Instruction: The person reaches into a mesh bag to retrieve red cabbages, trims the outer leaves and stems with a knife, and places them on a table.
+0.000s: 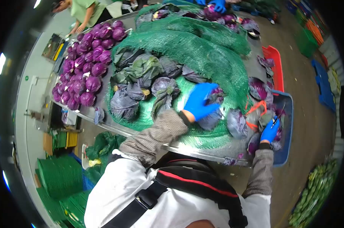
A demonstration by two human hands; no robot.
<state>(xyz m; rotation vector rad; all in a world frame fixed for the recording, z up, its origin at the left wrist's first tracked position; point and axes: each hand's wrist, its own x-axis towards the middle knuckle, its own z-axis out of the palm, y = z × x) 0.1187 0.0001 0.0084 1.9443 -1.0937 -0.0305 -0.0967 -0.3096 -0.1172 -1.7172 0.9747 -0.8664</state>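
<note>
My left hand [201, 102], in a blue glove, is closed around the side of a red cabbage [217, 96] above the green net [212, 142]. Another cabbage [210, 121] with dull outer leaves lies just below it. My right hand [270, 131], also gloved in blue, grips a small knife [280, 111] with its thin blade pointing up and away. That hand is over the table's right end, close to the blue crate [288, 129] and loose leaves. Several untrimmed cabbages [124, 104] sit on the net to the left of my left hand.
Peeled purple cabbages [80, 76] are piled at the table's left. Orange netting [257, 110] lies between my hands. A red crate [277, 68] stands beyond the blue one. One person [82, 13] works at the far left; another person's gloved hands [217, 5] are across the table.
</note>
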